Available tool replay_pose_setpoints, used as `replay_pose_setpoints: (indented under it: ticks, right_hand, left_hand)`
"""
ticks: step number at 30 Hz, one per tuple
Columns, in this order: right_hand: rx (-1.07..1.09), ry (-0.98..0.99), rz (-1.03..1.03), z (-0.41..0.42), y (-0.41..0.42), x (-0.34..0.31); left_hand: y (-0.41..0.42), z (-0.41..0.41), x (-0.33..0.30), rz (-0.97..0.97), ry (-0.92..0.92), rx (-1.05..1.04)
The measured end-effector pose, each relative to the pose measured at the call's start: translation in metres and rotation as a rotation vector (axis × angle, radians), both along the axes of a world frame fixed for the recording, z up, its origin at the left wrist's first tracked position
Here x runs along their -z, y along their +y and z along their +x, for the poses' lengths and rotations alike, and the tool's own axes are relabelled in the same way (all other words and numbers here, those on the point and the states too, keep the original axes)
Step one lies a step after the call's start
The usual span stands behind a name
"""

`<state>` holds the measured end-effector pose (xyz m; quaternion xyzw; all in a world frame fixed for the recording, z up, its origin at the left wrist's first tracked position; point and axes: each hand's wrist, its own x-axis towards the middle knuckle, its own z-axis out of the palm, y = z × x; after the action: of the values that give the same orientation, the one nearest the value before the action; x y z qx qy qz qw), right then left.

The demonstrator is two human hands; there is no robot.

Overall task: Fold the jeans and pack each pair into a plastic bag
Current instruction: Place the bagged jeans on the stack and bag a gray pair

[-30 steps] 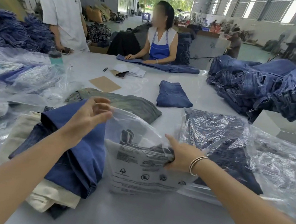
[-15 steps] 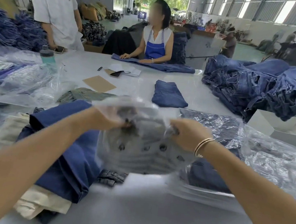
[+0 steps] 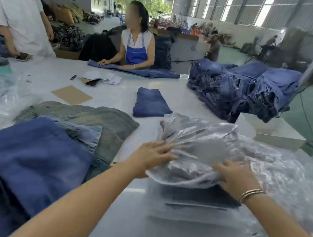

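Bagged jeans [image 3: 196,159] lying between and under both hands, set on top of a stack of other bagged pairs [image 3: 200,199] at the near right of the table [image 3: 98,220]. Long axis roughly left to right across the view, near edge overhanging the stack slightly toward the wearer; which end holds the bag's opening cannot be told, plastic crumpled and blurred. Left hand [image 3: 152,155] at the package's left end, fingers straight and spread, flat against the plastic, nothing gripped. Right hand [image 3: 237,176] on the package's near right corner, fingers extended and slightly bent over the top surface, pressing down; thumb hidden, so any pinch on the film cannot be confirmed. Bracelet [image 3: 252,194] on the right wrist. Unfolded blue jeans [image 3: 33,154] heaped to the left of the left arm, apart from the package. One folded pair [image 3: 151,102] farther back at mid-table. Loose empty bags [image 3: 283,175] just right of the package.
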<state>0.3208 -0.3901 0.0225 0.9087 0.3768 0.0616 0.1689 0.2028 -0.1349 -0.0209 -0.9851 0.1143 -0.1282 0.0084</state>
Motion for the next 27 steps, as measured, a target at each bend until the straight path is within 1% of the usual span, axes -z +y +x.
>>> replay_pose_setpoints:
  ticks: [1,2,4,5,6,7,8,9,10,12,14,15,16,17,19,20,21,22,23,24,26,27]
  right_hand:
    - [0.024,0.080,-0.118,0.007,-0.015,0.030]
    - [0.036,0.176,-0.166,0.012,-0.027,0.043]
    - [0.039,0.304,-0.127,0.021,-0.038,0.039]
    - [0.032,0.381,-0.044,0.027,-0.038,0.033]
    - [0.037,0.466,0.097,0.031,-0.037,0.031]
    - [0.030,0.533,0.282,0.037,-0.034,0.031]
    - [0.031,0.546,0.460,0.041,-0.029,0.029]
    - [0.016,0.505,0.587,0.047,-0.022,0.032]
    - [0.031,0.438,0.638,0.053,-0.014,0.034]
    - [0.137,0.380,0.598,0.063,-0.001,0.043]
    - [0.256,0.417,0.519,0.073,0.008,0.051]
    - [0.285,0.452,0.481,0.076,0.011,0.055]
    - [0.287,0.473,0.419,0.078,0.015,0.060]
    - [0.277,0.471,0.348,0.078,0.020,0.064]
    - [0.255,0.445,0.266,0.075,0.029,0.074]
    - [0.236,0.432,0.249,0.073,0.033,0.076]
    - [0.204,0.414,0.240,0.072,0.036,0.075]
    - [0.167,0.395,0.249,0.074,0.036,0.073]
    - [0.137,0.382,0.295,0.078,0.035,0.069]
    - [0.128,0.369,0.376,0.083,0.032,0.064]
    - [0.191,0.288,0.516,0.097,0.022,0.059]
    - [0.253,0.253,0.519,0.104,0.017,0.059]
  left_hand:
    - [-0.008,-0.003,0.025,-0.016,0.231,-0.005]
    - [-0.013,-0.003,0.043,-0.042,0.324,0.002]
    - [-0.012,0.008,0.055,-0.091,0.327,0.015]
    - [-0.008,0.015,0.056,-0.118,0.322,0.032]
    - [-0.005,0.019,0.053,-0.134,0.320,0.031]
    - [-0.002,0.022,0.051,-0.128,0.298,0.011]
    - [0.002,0.023,0.047,-0.100,0.277,-0.010]
    - [0.006,0.022,0.045,-0.076,0.252,-0.020]
    - [0.011,0.020,0.042,-0.059,0.233,-0.009]
    - [0.018,0.009,0.035,-0.021,0.248,0.062]
    - [0.023,0.000,0.025,-0.016,0.317,0.097]
    - [0.023,-0.002,0.017,-0.056,0.331,0.096]
    - [0.022,-0.002,0.010,-0.138,0.314,0.067]
    - [0.020,0.000,0.003,-0.256,0.239,0.007]
    - [0.007,0.010,-0.013,-0.517,0.008,-0.133]
    - [-0.002,0.019,-0.018,-0.589,-0.104,-0.175]
    - [-0.010,0.031,-0.021,-0.603,-0.166,-0.204]
    - [-0.018,0.043,-0.022,-0.587,-0.156,-0.230]
    - [-0.025,0.056,-0.019,-0.533,-0.073,-0.266]
    - [-0.030,0.065,-0.013,-0.435,0.060,-0.314]
    - [-0.040,0.076,0.008,-0.216,0.313,-0.387]
    - [-0.044,0.077,0.022,-0.164,0.374,-0.405]
